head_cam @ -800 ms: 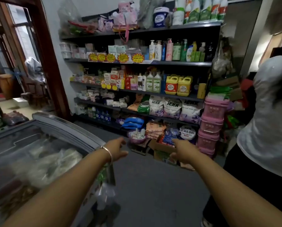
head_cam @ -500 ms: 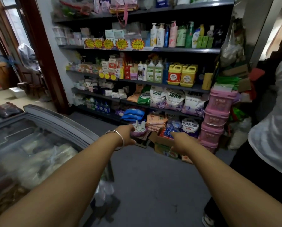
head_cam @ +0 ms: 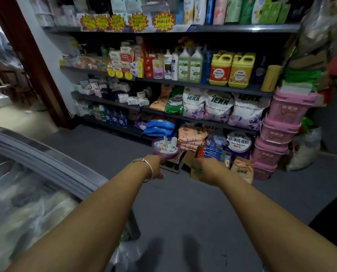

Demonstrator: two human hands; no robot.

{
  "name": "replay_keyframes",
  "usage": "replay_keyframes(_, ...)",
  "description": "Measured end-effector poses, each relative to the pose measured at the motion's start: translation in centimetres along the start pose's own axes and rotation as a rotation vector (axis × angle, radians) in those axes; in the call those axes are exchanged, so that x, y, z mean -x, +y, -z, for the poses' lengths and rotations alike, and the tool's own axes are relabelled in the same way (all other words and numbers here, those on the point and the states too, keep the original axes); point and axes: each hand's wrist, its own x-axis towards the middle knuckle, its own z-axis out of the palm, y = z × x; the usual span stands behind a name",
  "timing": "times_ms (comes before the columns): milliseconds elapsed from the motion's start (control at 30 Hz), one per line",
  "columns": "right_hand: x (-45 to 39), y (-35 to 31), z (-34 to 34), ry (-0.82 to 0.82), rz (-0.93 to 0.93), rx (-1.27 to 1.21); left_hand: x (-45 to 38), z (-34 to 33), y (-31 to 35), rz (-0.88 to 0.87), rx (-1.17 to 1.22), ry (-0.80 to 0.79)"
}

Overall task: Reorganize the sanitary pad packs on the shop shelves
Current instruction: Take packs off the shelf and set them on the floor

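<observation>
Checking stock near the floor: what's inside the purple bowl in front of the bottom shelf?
The purple bowl holds a heap of small white and pastel packets; the picture is too blurred to name them. Whatever lies beneath that top layer is covered.

grey floor (head_cam: 97, 148) runs up to dark metal shelving (head_cam: 242, 28) along the back wall. a glass-lidded chest freezer (head_cam: 46, 165) stands at lower left. a red-brown door frame (head_cam: 32, 61) at left opens onto a brighter area with pale flooring.
</observation>
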Motion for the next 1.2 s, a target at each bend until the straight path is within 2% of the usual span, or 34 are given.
replay_keyframes(267, -17.8, 1.1, 1.7, -0.118, 0.09, 0.064, -15.8, 3.7, -2.4, 0.072, -0.002, -0.061)
replay_keyframes(467, -33.3, 0.5, 4.9, -0.18, 0.142, 0.066, -25.9, 8.7, -5.1, 0.164, 0.138, -0.071)
replay_keyframes(567, -39.4, -2.5, 5.6, -0.23, 0.178, 0.102, -29.5, 10.2, -8.9, 0.249, 0.181, -0.069)
replay_keyframes(700, -47.6, -7.7, 5.7, -0.215, 0.265, 0.159, -34.8, 12.4, -15.8, 0.333, 0.222, -0.039)
replay_keyframes(967, -62.1, -18.4, 8.8, -0.233, 0.402, 0.201, -44.6, 18.5, -28.9, 0.403, 0.249, -0.015)
replay_keyframes(1200, -75.6, -27.6, 10.4, -0.273, 0.396, 0.177, -53.6, 23.2, -40.2, 0.442, 0.249, -0.043)
